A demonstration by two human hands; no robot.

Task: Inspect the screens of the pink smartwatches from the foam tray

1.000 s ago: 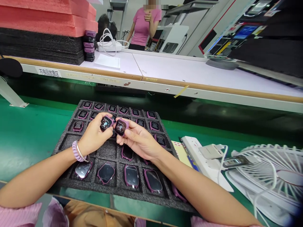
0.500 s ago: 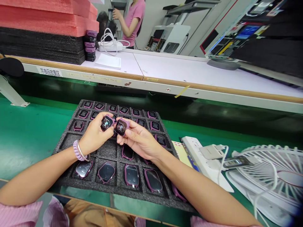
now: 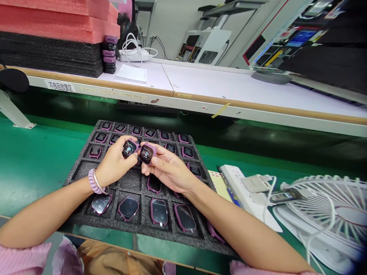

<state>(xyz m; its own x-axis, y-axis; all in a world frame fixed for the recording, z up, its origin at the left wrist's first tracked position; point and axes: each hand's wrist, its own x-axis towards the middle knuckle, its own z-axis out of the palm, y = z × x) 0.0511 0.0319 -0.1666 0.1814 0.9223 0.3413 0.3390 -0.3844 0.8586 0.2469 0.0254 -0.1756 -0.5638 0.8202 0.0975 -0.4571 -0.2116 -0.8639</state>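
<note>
My left hand (image 3: 116,160) is closed around a purple-cased smartwatch (image 3: 130,148) whose screen is lit with a dial-like picture. Just beside it, my right hand (image 3: 169,168) grips a second purple smartwatch (image 3: 146,153), its thumb along the case edge and a similar picture on the screen. Both are held side by side above a dark foam tray (image 3: 83,172). Several more purple watches sit in the tray's compartments; those at the back show lit text, while a front one (image 3: 159,212) has a dark screen. My hands and forearms hide part of the middle compartments.
A white power strip (image 3: 233,175) with a plugged-in adapter and cable lies right of the tray, near a white fan (image 3: 329,214). Behind, a raised shelf (image 3: 200,82) carries red and black foam stacks (image 3: 54,30), a column of watches (image 3: 109,55) and a notepad (image 3: 131,73).
Both hands and the two watches stay almost still. The person in pink in the background has moved left, mostly out of sight behind the foam stacks.
</note>
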